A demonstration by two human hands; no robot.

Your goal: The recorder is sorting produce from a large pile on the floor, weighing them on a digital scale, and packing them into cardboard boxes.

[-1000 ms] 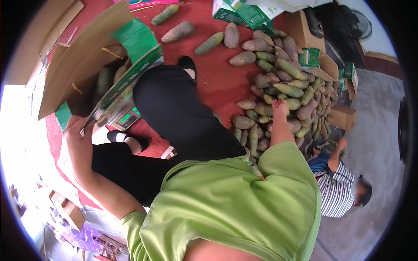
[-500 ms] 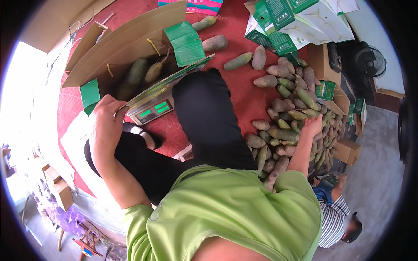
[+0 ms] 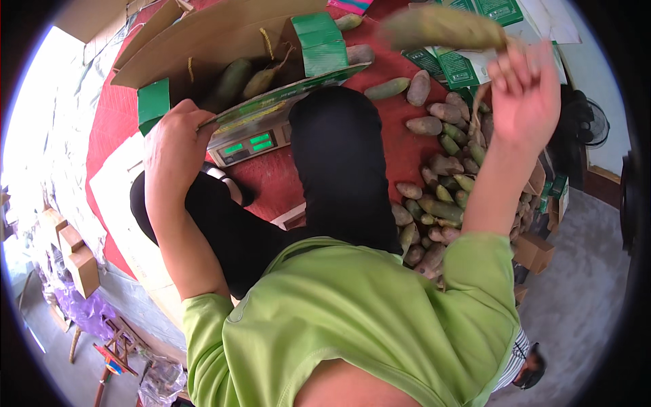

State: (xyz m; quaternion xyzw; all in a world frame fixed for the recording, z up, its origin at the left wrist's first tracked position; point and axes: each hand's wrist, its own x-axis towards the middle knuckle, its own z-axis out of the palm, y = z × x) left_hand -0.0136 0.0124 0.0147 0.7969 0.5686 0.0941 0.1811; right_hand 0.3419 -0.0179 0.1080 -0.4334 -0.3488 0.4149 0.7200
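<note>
At one o'clock, grips a green radish (image 3: pixel 444 28) by one end in right fingers (image 3: pixel 510 73), at ten pinches the carton (image 3: pixel 224 34) in left fingers (image 3: pixel 190 117), and might, holding so little, drop the radish.

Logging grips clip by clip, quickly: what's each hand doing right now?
Left hand: closed, gripping the edge of the cardboard box.
Right hand: closed, holding a long green vegetable near one end, slightly blurred.
</note>
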